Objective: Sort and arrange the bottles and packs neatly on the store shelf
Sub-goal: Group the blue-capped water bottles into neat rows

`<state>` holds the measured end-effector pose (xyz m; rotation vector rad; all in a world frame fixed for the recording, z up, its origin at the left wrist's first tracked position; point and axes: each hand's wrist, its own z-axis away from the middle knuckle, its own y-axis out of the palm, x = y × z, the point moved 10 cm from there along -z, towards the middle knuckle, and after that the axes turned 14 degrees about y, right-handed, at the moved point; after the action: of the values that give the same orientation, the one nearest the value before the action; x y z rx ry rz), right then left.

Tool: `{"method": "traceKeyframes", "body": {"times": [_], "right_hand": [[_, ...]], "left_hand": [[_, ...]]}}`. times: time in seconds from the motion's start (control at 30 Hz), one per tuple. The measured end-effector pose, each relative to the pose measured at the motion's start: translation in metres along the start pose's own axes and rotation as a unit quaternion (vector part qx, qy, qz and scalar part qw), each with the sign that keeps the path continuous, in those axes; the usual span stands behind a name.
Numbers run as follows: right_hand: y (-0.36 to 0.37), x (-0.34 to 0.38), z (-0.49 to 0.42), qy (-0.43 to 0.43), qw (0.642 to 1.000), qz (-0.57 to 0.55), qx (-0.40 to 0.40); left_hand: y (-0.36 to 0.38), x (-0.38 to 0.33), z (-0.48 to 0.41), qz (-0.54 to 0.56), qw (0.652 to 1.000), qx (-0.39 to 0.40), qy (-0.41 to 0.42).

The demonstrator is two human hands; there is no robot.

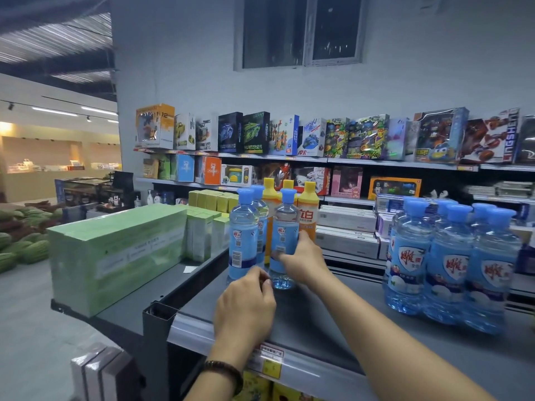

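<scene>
Gripping the clear, blue-capped plastic bottle (285,224) at its label, the right hand (301,261) is closed round it near the left edge of the grey metal shelf (304,319). The left hand (246,305) curls nearby; hold indeterminate. Judged full, heavy, slick: grasp mid-body.

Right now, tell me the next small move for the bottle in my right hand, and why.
Probably slide the bottle gripped by the right hand left, flush beside the other front blue-capped bottle. It stands slightly nearer the shelf edge than that one, with a gap between them; yellow-capped bottles stand in line behind.
</scene>
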<state>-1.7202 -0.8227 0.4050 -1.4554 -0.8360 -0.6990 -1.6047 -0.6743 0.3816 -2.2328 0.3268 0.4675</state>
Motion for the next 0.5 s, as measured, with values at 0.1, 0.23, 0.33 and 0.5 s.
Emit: {"method": "traceKeyframes", "body": {"times": [0.1,0.23,0.33,0.5], "right_hand": [[-0.012,-0.007,0.019,-0.016,0.999,-0.022,0.020],[-0.033,-0.018,0.054,-0.033,0.999,-0.033,0.013],[-0.045,-0.029,0.076,-0.034,0.999,-0.034,-0.007],[-0.060,-0.035,0.098,-0.046,0.997,-0.017,-0.060]], "left_hand": [[-0.006,-0.002,0.003,0.010,1.000,-0.017,-0.005],[-0.007,-0.003,0.004,0.037,0.999,-0.030,-0.001],[-0.011,-0.003,-0.003,0.092,0.994,-0.063,0.014],[-0.029,-0.036,-0.019,0.239,0.964,-0.107,0.041]]}}
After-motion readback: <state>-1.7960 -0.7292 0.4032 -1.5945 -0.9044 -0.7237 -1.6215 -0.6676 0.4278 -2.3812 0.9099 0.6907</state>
